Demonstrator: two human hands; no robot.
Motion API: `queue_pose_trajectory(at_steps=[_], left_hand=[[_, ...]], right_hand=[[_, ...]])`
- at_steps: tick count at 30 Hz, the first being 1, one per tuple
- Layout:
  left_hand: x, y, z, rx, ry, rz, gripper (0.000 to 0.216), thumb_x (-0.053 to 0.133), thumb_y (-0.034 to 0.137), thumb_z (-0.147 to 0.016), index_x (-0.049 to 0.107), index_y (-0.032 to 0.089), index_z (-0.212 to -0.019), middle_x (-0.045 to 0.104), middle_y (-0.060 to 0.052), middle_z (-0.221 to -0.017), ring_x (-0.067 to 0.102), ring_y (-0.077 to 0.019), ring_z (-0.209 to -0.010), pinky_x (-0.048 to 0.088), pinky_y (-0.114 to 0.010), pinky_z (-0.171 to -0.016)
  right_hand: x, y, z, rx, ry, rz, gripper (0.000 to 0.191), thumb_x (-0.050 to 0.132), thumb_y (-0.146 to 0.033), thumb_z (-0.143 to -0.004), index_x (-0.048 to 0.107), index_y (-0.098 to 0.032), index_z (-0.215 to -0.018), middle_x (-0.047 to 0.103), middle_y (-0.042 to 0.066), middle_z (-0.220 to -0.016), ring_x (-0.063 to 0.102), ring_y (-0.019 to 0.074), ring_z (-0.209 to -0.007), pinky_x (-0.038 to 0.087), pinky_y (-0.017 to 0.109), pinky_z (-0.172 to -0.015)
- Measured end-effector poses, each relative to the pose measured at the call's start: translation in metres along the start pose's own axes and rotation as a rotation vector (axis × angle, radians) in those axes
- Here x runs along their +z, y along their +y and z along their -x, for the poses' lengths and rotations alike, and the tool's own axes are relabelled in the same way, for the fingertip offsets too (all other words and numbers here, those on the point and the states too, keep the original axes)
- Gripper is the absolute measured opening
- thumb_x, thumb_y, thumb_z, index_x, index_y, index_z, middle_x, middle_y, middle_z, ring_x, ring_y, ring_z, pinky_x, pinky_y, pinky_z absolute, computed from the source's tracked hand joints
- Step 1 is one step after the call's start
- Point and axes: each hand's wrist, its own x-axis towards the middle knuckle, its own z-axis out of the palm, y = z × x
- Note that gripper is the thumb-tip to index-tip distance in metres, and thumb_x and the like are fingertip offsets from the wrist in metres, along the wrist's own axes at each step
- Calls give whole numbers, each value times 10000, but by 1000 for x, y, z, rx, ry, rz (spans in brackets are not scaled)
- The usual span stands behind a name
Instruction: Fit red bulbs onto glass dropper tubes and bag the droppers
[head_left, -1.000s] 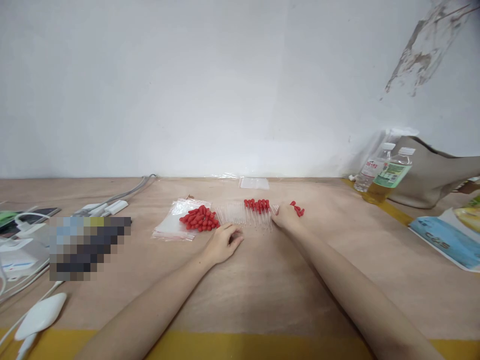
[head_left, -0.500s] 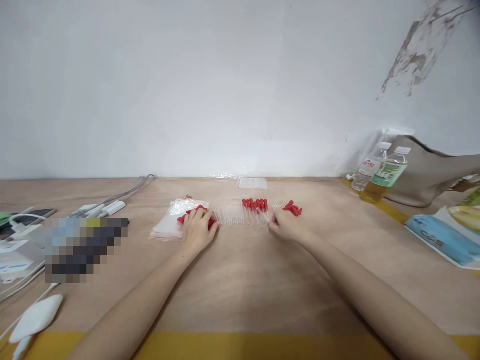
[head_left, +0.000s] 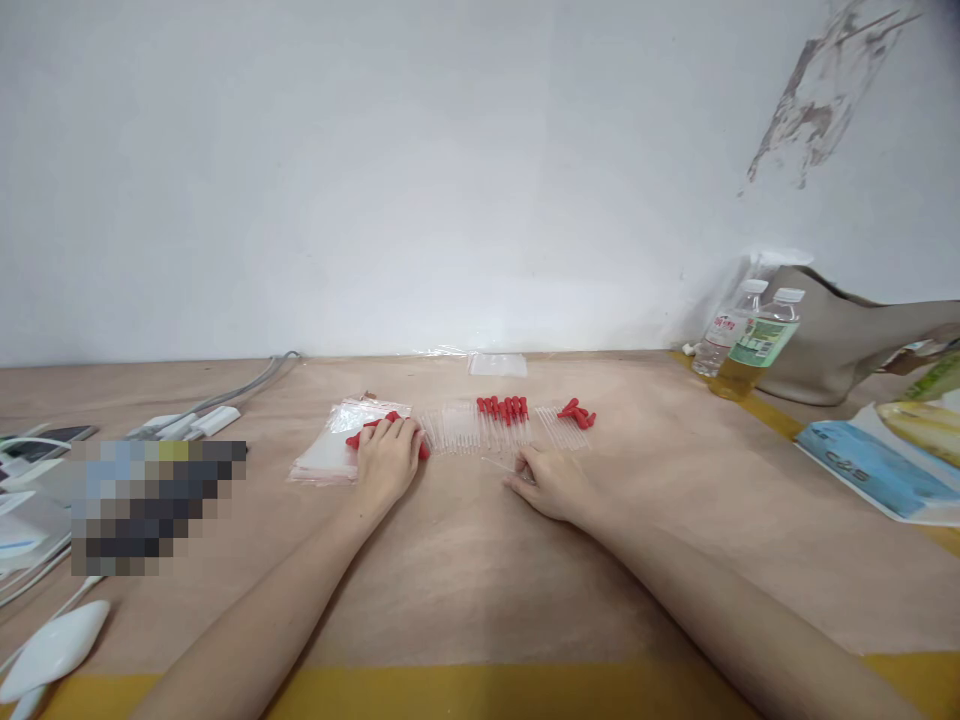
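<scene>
My left hand [head_left: 388,458] rests palm down on a heap of red rubber bulbs [head_left: 360,437] beside a stack of clear zip bags [head_left: 328,452]; its fingers curl over the bulbs. My right hand [head_left: 546,482] lies on the table nearer to me, its fingertips pinched on a thin clear glass pipette tube [head_left: 499,464]. Behind the hands a row of clear tubes [head_left: 457,428] lies side by side, some fitted with red bulbs [head_left: 502,407]. A few more red-capped ones [head_left: 577,414] lie to the right.
Cables, a white adapter [head_left: 201,422] and devices sit at the left, with a white mouse-like object [head_left: 52,651] near the front edge. Two plastic bottles [head_left: 742,343], a beige bag [head_left: 847,345] and printed packets [head_left: 874,460] stand at the right. A clear bag [head_left: 497,364] lies by the wall.
My left hand went from the bare table onto the red bulb heap. My right hand drew back from the row toward me with a clear tube in its fingertips.
</scene>
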Motion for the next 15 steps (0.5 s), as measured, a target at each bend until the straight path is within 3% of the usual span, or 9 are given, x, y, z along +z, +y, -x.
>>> queue_pose_trajectory(at_steps=[7, 11, 15], left_hand=[[-13, 19, 7, -2, 2, 302, 214, 340, 264, -887, 534, 179, -864, 615, -46, -764, 517, -202, -738, 331, -341, -718], [-16, 35, 16, 180, -154, 634, 184, 325, 232, -891, 498, 189, -936, 584, -43, -867, 518, -168, -811, 387, -287, -731], [-18, 42, 22, 293, -310, 743, 162, 333, 206, -878, 493, 188, -898, 557, -36, -835, 516, -153, -773, 399, -273, -702]], right_hand=[[10, -7, 4, 69, 42, 37, 189, 420, -323, -841, 523, -187, -757, 594, 40, -797, 522, 152, -686, 284, 244, -530], [16, 1, 9, 34, 166, 50, 189, 394, -278, -853, 496, -170, -735, 578, 74, -806, 514, 182, -763, 334, 261, -608], [21, 11, 10, 46, 225, -114, 172, 357, -258, -864, 465, -175, -758, 562, 60, -741, 509, 169, -683, 364, 264, -623]])
